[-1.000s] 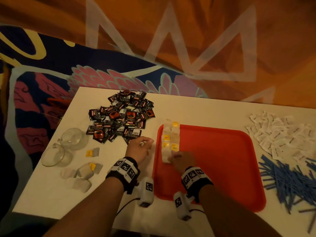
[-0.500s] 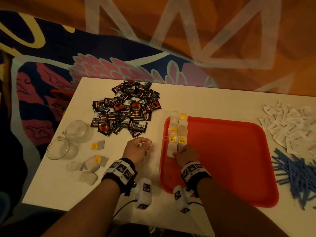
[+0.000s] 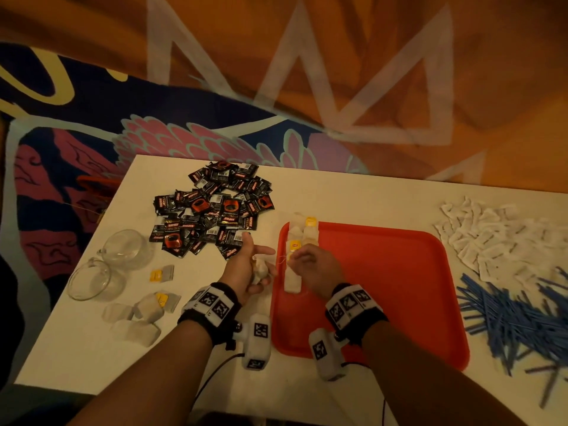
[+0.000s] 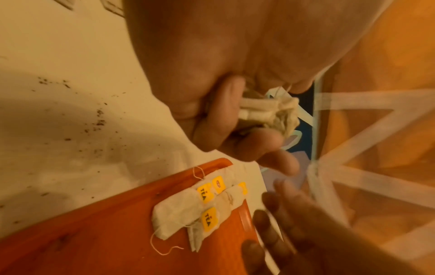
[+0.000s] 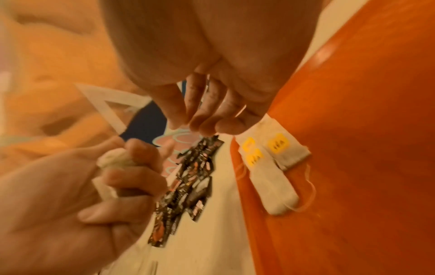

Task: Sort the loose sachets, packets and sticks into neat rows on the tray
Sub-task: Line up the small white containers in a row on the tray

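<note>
White desk [image 3: 353,195] w/ a red tray [image 3: 399,287] at centre-right; two short rows of tea bags [image 3: 293,272] lie along the tray's left edge, yellow tags up. Left hand [image 3: 246,269] sits just left of the tray, lower fingers [image 4: 226,119] curled round a bunched-up tea bag [image 4: 270,113], index & thumb sticking out straight. Right hand [image 3: 316,269] is over the rows, fingertips [image 5: 204,126] drawn together in a pinch; can't tell if they grip a string or nothing.

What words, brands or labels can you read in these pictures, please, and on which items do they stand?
"TEA": yellow tags of the tea bags on the red tray.
"SUPREME", partly legible: black sachets; their brand line is too blurred to read.
White packets: print too small.
Wristband markers: patterns only, no text.
</note>
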